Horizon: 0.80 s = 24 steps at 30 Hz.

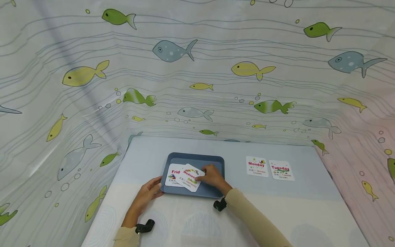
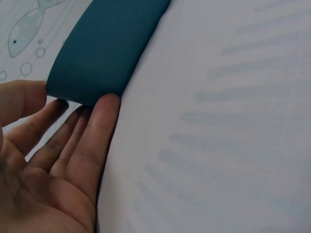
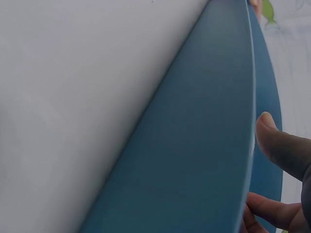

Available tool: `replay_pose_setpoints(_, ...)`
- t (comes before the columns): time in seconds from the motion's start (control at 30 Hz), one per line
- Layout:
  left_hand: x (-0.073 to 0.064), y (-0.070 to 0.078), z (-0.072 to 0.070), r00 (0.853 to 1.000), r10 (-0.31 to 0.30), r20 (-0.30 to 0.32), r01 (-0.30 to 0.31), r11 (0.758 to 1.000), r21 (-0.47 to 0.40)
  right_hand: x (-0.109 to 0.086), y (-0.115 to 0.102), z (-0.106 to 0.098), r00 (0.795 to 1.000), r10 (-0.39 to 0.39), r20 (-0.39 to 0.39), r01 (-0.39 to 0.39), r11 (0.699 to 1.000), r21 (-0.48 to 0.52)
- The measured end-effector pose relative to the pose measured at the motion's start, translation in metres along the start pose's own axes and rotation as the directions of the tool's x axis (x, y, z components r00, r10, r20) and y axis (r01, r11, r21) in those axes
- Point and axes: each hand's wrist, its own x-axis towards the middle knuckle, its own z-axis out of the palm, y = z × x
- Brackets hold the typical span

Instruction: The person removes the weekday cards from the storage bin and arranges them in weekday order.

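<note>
My left hand (image 1: 147, 192) is at the left end of a blue-grey tray (image 1: 210, 158). Its fingertips touch the tray's outer wall (image 2: 107, 53), with the thumb near the rim. Inside the tray lies a white "Wednesday" card (image 1: 186, 185), tilted and overlapping a "Friday" card (image 1: 170, 171) beneath it. Over the right half of the tray is my right hand (image 1: 213, 175), its thumb reaching onto the Wednesday card and its other fingers by the card's right edge. In the right wrist view, thumb (image 3: 279, 143) and fingers stand apart behind the near rim, which hides the cards.
Right of the tray, a "Monday" card (image 1: 257, 167) and a "Tuesday" card (image 1: 282, 170) lie side by side on the pale tabletop (image 1: 262, 212). Fish-print cloth (image 1: 216, 99) rises around the back and sides.
</note>
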Motion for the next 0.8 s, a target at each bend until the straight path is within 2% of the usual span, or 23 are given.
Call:
replay_pose_setpoints(0.23, 0.001, -0.001, 0.001, 1.0, 0.002, -0.009, -0.002, 1.0, -0.004, -0.002, -0.003, 0.006, 1.0, -0.011, -0.03, 0.009, 0.998, -0.069)
replay_pose_setpoints(0.47, 0.001, -0.002, 0.001, 1.0, -0.002, -0.016, 0.002, 1.0, 0.011, -0.006, -0.008, 0.011, 0.997, -0.067, -0.044, 0.056, 0.973, -0.222)
replay_pose_setpoints(0.8, 0.001, -0.001, 0.001, 1.0, -0.004, -0.009, 0.005, 1.0, 0.013, -0.005, -0.012, 0.008, 1.0, -0.016, -0.007, 0.013, 0.965, -0.261)
